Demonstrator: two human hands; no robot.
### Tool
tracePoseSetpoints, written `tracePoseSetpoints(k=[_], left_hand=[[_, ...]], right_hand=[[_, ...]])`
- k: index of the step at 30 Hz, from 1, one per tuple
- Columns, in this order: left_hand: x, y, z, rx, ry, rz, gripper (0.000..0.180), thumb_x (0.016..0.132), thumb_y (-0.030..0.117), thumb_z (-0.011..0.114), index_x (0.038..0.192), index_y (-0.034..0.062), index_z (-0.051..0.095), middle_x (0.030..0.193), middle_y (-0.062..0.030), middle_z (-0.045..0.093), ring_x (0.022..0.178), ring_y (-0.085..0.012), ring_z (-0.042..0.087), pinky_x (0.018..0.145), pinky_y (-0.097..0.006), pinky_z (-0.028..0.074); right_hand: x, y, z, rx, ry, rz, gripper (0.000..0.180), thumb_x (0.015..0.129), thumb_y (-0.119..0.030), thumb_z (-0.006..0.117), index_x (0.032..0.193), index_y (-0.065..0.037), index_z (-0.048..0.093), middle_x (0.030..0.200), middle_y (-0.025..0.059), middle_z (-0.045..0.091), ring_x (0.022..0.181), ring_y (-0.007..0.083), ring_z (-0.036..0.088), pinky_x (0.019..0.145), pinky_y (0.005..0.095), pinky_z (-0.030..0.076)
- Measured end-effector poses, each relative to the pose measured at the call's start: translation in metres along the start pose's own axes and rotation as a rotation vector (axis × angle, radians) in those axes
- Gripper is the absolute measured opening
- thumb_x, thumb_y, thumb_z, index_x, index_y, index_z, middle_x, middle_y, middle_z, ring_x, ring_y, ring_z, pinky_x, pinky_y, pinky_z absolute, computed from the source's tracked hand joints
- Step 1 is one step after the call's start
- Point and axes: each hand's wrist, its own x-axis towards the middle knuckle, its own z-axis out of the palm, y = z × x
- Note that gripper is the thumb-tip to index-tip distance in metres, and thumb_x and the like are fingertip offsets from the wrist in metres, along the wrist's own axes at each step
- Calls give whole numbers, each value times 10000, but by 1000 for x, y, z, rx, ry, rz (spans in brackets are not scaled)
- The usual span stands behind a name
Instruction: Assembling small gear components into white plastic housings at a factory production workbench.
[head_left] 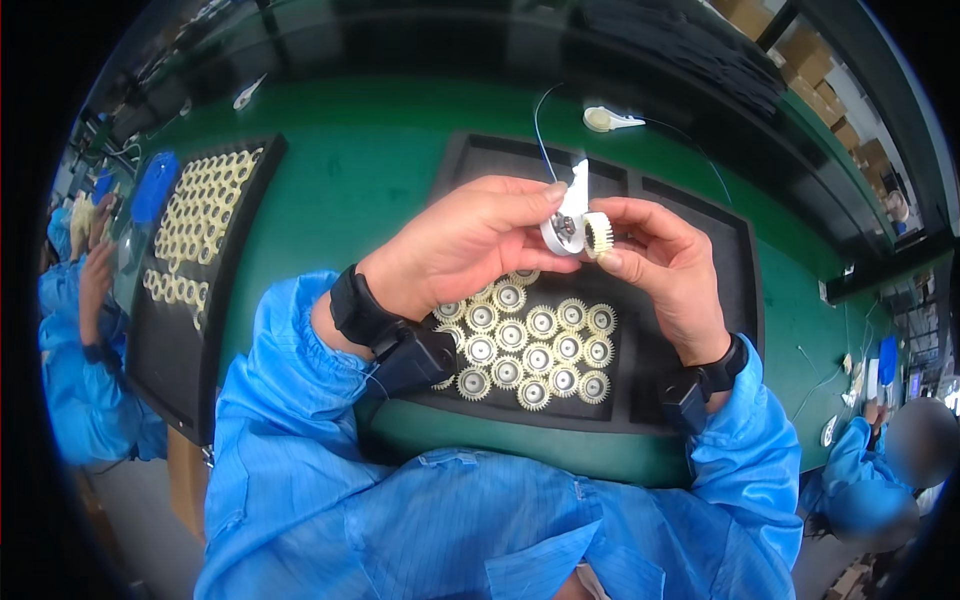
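Pinching a small cream gear (597,235) in right hand (668,272), left hand (462,245) clamped on white housing (563,225), both above the black tray (700,300). Light, stiff plastic; teeth look fragile, so gripping by faces.

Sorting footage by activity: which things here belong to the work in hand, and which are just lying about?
In hand:
left hand holding white part
right hand holding cream gear
gears in front tray

Lying about:
left gear tray
white piece with wire
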Motion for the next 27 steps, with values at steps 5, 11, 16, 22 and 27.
tracePoseSetpoints(k=[5,11,16,22,27], left_hand=[[1,-6,6,96,13,-11,380,976,249,537,1182,-70,555,1101,-129,628,1001,-183,638,902,-312,544],[0,-7,8,136,24,-14,370,967,263,557,1150,-58,576,1063,-114,642,978,-164,639,876,-283,542],[-1,-8,3,172,27,0,398,958,287,572,1160,-55,587,1084,-116,646,968,-166,643,864,-270,541],[-3,-7,3,131,6,-9,433,945,307,589,1176,-59,586,1084,-119,647,968,-170,647,871,-271,542],[-7,-10,-1,269,-23,-30,361,944,301,599,1105,-19,630,991,-57,659,915,-106,636,792,-220,531]], right_hand=[[0,4,-5,-125,-3,-6,371,778,-40,750,1133,-9,646,1059,62,646,947,129,613,789,246,476],[0,9,-5,-198,-19,-75,348,761,-35,756,1097,-23,665,1031,48,640,931,127,608,770,243,465],[1,10,2,-193,-24,-80,317,786,-3,727,1095,-1,656,1022,55,643,926,130,608,780,253,494],[2,3,8,-68,5,17,301,802,7,712,1094,22,643,978,69,645,894,141,611,790,276,540],[-1,5,15,-673,-69,-411,290,712,-12,774,977,1,658,980,95,651,871,179,644,773,295,527]])
